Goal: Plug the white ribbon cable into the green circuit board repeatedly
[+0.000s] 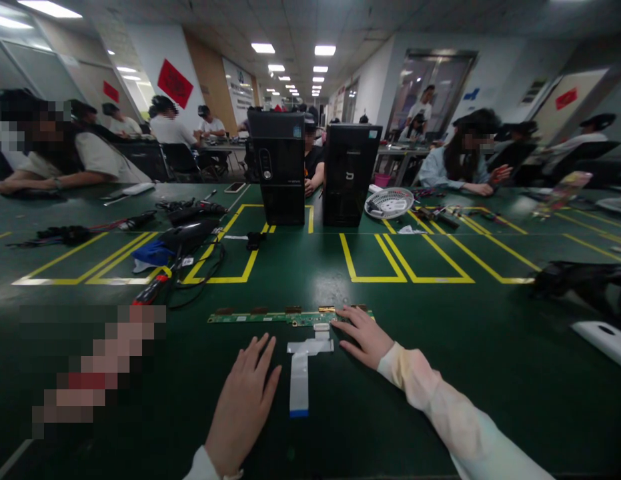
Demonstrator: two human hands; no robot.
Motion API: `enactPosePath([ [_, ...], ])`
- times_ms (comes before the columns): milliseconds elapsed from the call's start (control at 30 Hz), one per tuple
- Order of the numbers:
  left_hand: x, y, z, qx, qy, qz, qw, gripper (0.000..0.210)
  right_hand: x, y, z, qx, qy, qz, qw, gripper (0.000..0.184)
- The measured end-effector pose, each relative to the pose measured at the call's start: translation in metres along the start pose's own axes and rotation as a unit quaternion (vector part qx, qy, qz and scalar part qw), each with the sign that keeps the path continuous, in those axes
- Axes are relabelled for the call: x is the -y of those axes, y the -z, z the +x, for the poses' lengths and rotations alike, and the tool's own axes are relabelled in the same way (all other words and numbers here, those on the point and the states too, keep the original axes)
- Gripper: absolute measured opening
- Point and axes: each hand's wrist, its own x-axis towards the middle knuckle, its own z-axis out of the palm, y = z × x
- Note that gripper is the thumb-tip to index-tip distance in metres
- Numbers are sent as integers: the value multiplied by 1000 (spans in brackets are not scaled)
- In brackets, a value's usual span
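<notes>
A long, narrow green circuit board (263, 319) lies across the dark green table in front of me. From its connector a white flat ribbon cable (299, 383) runs toward me, folded near the top and ending in a blue tip. My left hand (247, 393) rests palm down on the table to the left of the cable, fingers stretched out and holding nothing. My right hand (365, 337) is spread at the board's right end, its fingertips on or just over the board; contact is hard to make out. No finger grips anything.
Two black computer towers (283, 170) (350, 175) stand upright ahead. Left lie a black hair dryer-like tool (185, 233), cables and a red-handled tool (151, 290). A white basket (389, 203) sits right of the towers. Yellow tape (380, 279) marks the table. Other people sit around.
</notes>
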Motion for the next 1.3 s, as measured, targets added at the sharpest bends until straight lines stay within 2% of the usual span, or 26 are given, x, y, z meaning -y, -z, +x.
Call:
enactPosePath([
  [100, 29, -4, -15, -12, 30, 5, 999, 50, 7, 1, 1, -12, 15, 12, 1000, 41],
  [233, 49, -9, -23, -24, 6, 20, 999, 48, 19, 4, 4, 0, 48, 46, 998, 40],
  [400, 51, -11, -18, -26, -19, 28, 999, 47, 25, 4, 6, 41, 41, 40, 998, 46],
  [667, 48, -14, -10, -22, -16, 38, 999, 47, 22, 4, 8, 55, 39, 25, 997, 48],
  [800, 46, -13, -11, -24, -9, 36, 999, 47, 18, 8, -1, 60, 32, 23, 997, 54],
  [967, 45, -10, -11, -22, -12, 33, 999, 47, -7, 13, -40, 40, -6, 0, 999, 54],
  [1167, 46, -11, -11, -15, -9, 30, 999, 48, -47, 29, -114, -6, -99, -47, 994, 50],
  [1300, 46, -11, -11, -20, -10, 23, 999, 48, -64, 42, -160, -19, -172, -68, 983, 52],
])
